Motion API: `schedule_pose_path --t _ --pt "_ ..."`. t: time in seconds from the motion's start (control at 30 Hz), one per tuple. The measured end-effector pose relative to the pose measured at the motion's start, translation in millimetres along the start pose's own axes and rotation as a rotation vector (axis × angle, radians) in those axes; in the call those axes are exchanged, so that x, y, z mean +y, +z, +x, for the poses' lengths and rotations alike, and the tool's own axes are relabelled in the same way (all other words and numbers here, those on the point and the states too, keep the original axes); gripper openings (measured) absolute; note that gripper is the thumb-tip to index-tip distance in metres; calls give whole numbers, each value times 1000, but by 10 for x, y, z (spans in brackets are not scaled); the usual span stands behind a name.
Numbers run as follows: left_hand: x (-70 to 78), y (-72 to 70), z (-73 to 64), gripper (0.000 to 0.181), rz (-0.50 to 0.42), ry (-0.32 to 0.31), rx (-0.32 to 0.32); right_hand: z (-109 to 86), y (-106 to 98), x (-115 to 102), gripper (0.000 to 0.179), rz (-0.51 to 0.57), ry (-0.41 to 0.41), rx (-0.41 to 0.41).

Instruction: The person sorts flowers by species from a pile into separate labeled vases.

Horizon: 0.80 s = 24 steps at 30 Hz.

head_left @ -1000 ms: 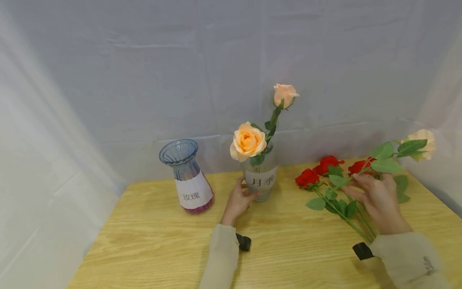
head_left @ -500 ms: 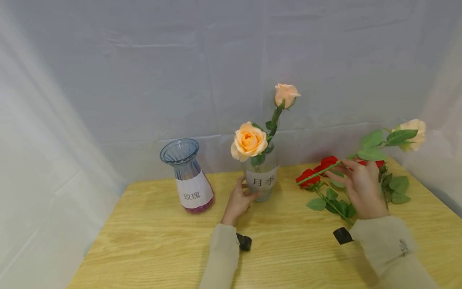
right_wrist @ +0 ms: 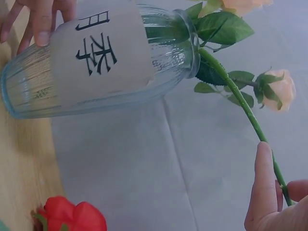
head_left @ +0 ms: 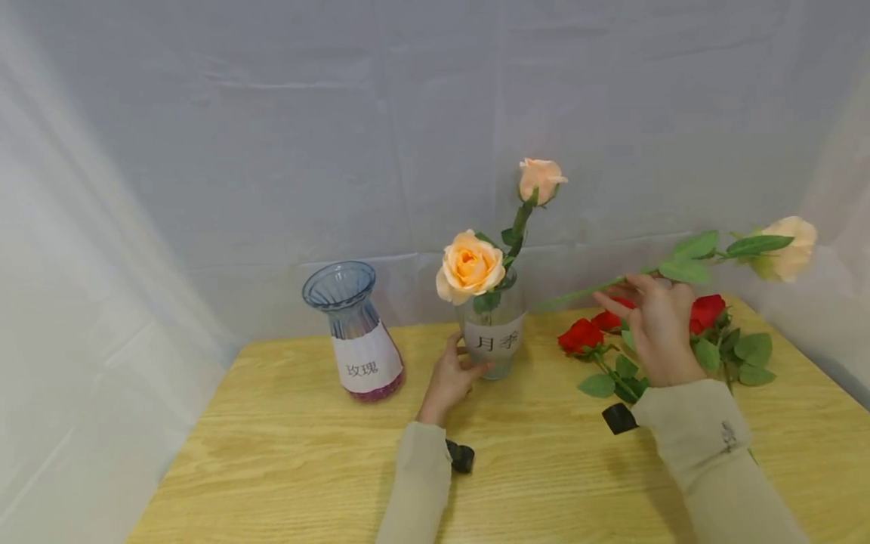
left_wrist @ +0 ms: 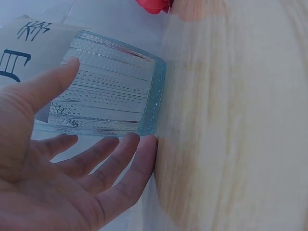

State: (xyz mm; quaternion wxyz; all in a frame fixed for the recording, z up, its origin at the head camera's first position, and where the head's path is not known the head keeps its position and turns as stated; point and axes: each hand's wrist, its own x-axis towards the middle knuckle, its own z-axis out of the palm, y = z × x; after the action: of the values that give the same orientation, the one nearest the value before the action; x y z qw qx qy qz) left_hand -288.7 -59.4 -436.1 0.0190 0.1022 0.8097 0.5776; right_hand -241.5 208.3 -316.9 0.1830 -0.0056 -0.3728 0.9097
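My right hand (head_left: 658, 317) pinches the green stem (right_wrist: 243, 106) of a pale peach rose (head_left: 788, 249), whose bloom points right. The stem's free end lies toward the glass vase (head_left: 499, 361) and overlaps its mouth in the right wrist view. Two peach roses (head_left: 471, 266) stand in this vase, which has a white label with dark characters. My left hand (head_left: 450, 381) is at the vase's lower left side. In the left wrist view its relaxed fingers (left_wrist: 120, 166) meet the side of the glass, while the thumb (left_wrist: 55, 83) lies across the front.
A blue glass vase (head_left: 340, 302) with a white label and a purplish base stands left. Several red roses (head_left: 580, 336) with green leaves lie on the wooden table (head_left: 285, 453) at right, below my right hand. White cloth (head_left: 272, 151) hangs behind the table.
My right hand has carried the peach rose left and slightly up, away from the red roses, turning its stem toward the labelled vase. The left hand and both vases stay in place.
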Motion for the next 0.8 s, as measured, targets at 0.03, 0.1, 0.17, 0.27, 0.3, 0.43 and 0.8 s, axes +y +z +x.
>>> schedule_pose_path --t 0.03,0.1,0.17,0.27,0.3,0.43,0.8 --pt "2 1 0 73 0 -1 0 4 26 -1 26 5 1 1" --pt "3 0 1 73 2 -2 2 14 74 -1 33 10 3 -2" --pt "5 0 -1 73 1 -4 3 26 116 0 33 15 1 2" --pt "8 1 0 73 6 -4 0 46 168 -4 24 14 -12 -8" --pt "9 1 1 73 8 -3 -1 56 184 -6 20 12 -18 -11" --pt "3 0 4 73 10 2 -4 79 252 6 18 -4 -41 -13" --pt "4 -7 4 72 6 4 -3 100 408 176 53 -136 -135 -5"
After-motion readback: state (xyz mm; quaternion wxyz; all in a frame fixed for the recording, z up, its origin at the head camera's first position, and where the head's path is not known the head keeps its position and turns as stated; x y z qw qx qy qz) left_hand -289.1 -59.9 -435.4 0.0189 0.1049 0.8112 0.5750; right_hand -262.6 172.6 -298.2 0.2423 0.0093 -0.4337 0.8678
